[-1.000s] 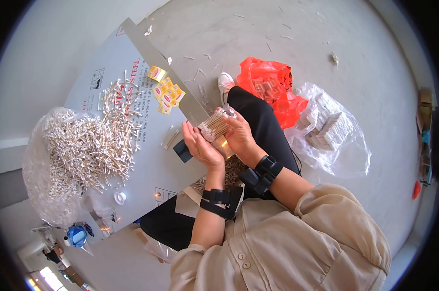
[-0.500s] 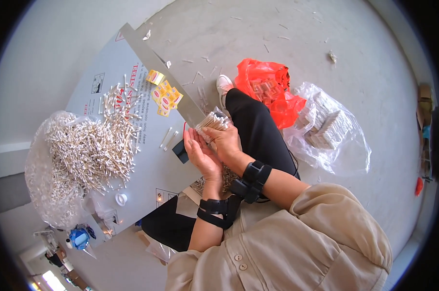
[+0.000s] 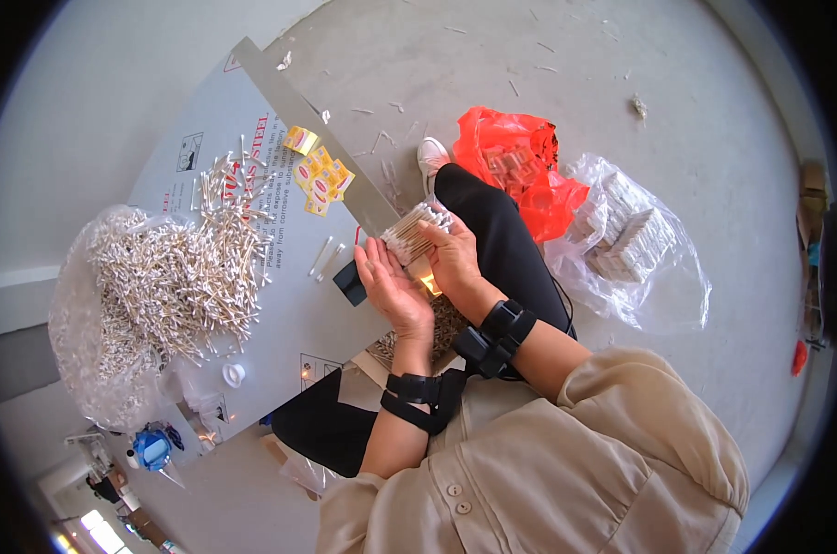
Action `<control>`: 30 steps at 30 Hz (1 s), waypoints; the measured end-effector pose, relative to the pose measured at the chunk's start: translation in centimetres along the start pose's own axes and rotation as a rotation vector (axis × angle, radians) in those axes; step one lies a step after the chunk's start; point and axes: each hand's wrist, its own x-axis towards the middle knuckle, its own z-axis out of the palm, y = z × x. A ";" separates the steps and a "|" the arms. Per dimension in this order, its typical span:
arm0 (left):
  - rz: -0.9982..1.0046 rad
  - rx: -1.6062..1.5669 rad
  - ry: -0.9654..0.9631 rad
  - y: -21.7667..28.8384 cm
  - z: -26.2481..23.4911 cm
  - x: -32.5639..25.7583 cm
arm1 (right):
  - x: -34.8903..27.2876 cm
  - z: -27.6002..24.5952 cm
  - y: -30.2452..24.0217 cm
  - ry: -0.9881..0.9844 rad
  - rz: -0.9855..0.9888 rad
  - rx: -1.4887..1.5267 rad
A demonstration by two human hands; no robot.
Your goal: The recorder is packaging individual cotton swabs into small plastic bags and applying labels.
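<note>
A bundle of cotton swabs [image 3: 409,235], seemingly in a clear plastic bag, is held above my thigh at the table's edge. My right hand [image 3: 457,263] grips its right side, thumb across the sticks. My left hand [image 3: 395,294] is turned palm up with fingers stretched out, its fingertips at the bundle's lower left end. Between my wrists a small bright yellow patch [image 3: 430,283] shows; I cannot make out what it is. Below it, more swabs lie in a box [image 3: 442,328], partly hidden by my arms.
On the steel-coloured table [image 3: 289,305] lie a large heap of loose swabs [image 3: 174,286] spilling from a clear bag, yellow labels [image 3: 322,177], a dark block [image 3: 350,283] and a white ring [image 3: 233,375]. A red bag [image 3: 506,166] and a clear bag of white packs [image 3: 636,245] rest on the floor.
My right hand has shifted slightly right and up, and the bundle has turned so more of its sticks show. A gap with the yellow patch now appears between my hands.
</note>
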 end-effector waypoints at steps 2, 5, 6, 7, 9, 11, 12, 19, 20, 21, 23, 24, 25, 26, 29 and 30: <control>0.019 0.066 0.001 0.0 -0.1 0.2 | 0.1 0.1 -0.2 -0.005 0.028 0.011; 0.152 0.210 -0.021 -0.3 -0.6 0.6 | 0.3 0.4 -0.4 0.031 0.032 0.077; 0.153 0.188 -0.037 -0.4 -0.4 0.6 | 0.4 0.4 -0.4 0.014 0.028 0.075; 0.154 0.166 -0.053 -0.5 -0.3 0.6 | 0.5 0.3 -0.3 -0.002 0.023 0.074; 0.157 0.144 -0.068 -0.9 0.2 0.5 | 0.7 0.3 -0.2 -0.006 0.023 0.051; 0.160 0.122 -0.085 -1.0 0.5 0.5 | 0.8 0.1 -0.1 -0.010 0.020 0.029; 0.134 0.081 -0.073 -1.1 0.5 0.7 | 0.7 0.2 -0.2 -0.019 0.040 0.014; -0.002 -0.121 -0.093 -1.2 0.7 1.0 | 0.3 0.8 -0.7 -0.003 0.110 0.074; -0.003 -0.120 -0.092 -1.0 0.6 1.2 | 0.3 0.8 -0.7 -0.001 0.112 0.074; -0.028 -0.169 -0.104 -1.0 0.5 1.5 | 0.5 0.8 -0.7 0.004 0.123 0.080; -0.053 -0.218 -0.115 -0.9 0.4 1.6 | 0.6 0.8 -0.5 0.008 0.135 0.086; -0.012 -0.153 -0.109 -1.0 0.5 1.4 | 0.6 0.6 -0.4 -0.002 0.125 0.070; 0.029 -0.087 -0.104 -1.0 0.5 1.2 | 0.7 0.4 -0.4 -0.013 0.114 0.055; 0.028 -0.088 -0.105 -1.0 0.5 0.8 | 0.7 0.2 -0.4 -0.013 0.113 0.054; 0.084 0.062 0.026 -0.8 -0.4 -0.7 | 0.7 0.3 -0.5 -0.007 0.083 0.005; 0.010 0.031 0.006 -0.6 -0.5 -1.3 | 0.7 0.3 -0.5 -0.009 0.078 -0.004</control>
